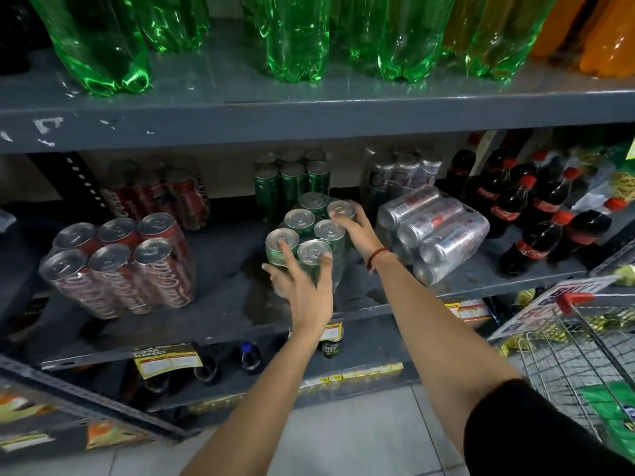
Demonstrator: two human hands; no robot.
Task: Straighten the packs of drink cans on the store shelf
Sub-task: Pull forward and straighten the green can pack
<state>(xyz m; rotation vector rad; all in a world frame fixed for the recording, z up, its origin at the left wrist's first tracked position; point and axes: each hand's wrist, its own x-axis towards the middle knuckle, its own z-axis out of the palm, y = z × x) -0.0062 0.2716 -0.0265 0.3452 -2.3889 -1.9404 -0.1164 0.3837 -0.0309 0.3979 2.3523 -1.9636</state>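
A shrink-wrapped pack of green cans [309, 225] stands upright in the middle of the grey shelf [220, 304], turned at an angle to the shelf edge. My left hand [304, 286] grips its near front corner, fingers over two can tops. My right hand [357, 228] holds its far right side. A red cola pack [117, 266] stands upright but skewed at the left. A silver can pack [436, 231] lies tipped on its side at the right. Behind stand another red pack [161, 194], green pack [292, 180] and silver pack [398, 173].
Small cola bottles [536, 214] crowd the shelf's right end. Large green bottles [295, 36] fill the shelf above. A wire shopping cart [584, 355] with a red handle stands at the lower right. Price labels [168, 364] hang on the shelf edge, with bottles below.
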